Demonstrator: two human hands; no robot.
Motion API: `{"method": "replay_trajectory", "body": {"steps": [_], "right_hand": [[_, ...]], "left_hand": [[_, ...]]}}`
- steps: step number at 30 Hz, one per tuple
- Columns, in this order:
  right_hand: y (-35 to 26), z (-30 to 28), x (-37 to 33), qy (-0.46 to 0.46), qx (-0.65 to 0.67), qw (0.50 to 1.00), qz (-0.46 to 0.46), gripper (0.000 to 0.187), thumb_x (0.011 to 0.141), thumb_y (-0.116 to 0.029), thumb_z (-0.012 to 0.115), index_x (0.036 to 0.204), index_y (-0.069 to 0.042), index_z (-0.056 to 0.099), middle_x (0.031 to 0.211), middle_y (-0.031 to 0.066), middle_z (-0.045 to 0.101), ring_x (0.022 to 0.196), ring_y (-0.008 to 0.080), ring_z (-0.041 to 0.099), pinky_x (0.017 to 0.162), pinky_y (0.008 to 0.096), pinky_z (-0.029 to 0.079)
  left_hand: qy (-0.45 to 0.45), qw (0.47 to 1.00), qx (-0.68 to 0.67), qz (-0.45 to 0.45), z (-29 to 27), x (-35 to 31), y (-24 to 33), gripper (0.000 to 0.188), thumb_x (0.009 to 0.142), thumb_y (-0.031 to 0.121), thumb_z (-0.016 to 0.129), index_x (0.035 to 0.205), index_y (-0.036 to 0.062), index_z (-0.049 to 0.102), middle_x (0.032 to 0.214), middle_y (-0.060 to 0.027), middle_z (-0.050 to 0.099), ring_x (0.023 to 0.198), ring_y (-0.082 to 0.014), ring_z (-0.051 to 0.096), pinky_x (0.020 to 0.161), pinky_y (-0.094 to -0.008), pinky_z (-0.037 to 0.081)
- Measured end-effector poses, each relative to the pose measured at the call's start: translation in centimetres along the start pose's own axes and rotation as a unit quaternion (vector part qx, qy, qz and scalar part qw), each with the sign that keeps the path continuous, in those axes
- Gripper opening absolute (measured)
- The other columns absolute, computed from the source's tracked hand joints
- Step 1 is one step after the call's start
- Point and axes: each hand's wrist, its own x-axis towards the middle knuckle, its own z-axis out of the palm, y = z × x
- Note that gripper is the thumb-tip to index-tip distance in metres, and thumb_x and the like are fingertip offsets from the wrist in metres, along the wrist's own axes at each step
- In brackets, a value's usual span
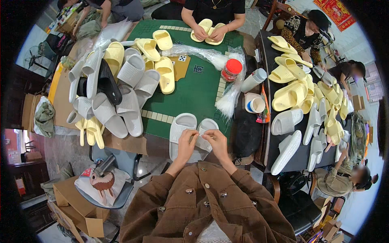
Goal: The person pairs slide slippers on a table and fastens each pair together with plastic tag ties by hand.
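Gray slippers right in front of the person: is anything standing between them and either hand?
Nothing visible does. The left hand and right hand are right over the gray slippers; the red-lidded jar sits farther off, ahead and to the right. Whether the hands pinch something thin, I cannot tell.

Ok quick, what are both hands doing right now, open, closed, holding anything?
Left hand: fingers curled over the near grey slippers; any grip cannot be told.
Right hand: fingers bent, beside the left; whether it pinches anything cannot be told.
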Motion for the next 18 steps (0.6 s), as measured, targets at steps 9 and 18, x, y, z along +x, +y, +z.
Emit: {"method": "replay_trajectory", "body": {"steps": [9, 18], "right_hand": [[-0.2, 0.1, -0.4, -0.028, 0.009, 0.999, -0.032, 0.009, 0.076, -0.005, 0.065, 0.082, 0.001, 0.064, 0.088, 0.0075, 0.062, 0.078, 0.0134, 0.06, 0.068, 0.0254, 0.05], [1.0, 0.0, -0.6, -0.033, 0.09, 0.995, 0.018, 0.012, 0.076, -0.005, 0.065, 0.086, 0.002, 0.063, 0.089, 0.0088, 0.061, 0.079, 0.0142, 0.06, 0.072, 0.0246, 0.048]], "left_hand": [[0.001, 1.0, -0.014, 0.006, -0.2, -0.9, 0.0, 0.01, 0.08, 0.007, 0.057, 0.086, -0.0004, 0.058, 0.083, -0.0124, 0.056, 0.081, -0.0292, 0.053, 0.071, -0.0345, 0.042], [-0.015, 1.0, -0.015, 0.022, -0.4, -0.8, 0.7, 0.01, 0.08, 0.007, 0.057, 0.086, -0.0011, 0.057, 0.082, -0.0126, 0.055, 0.08, -0.0298, 0.053, 0.071, -0.0352, 0.041]]}}
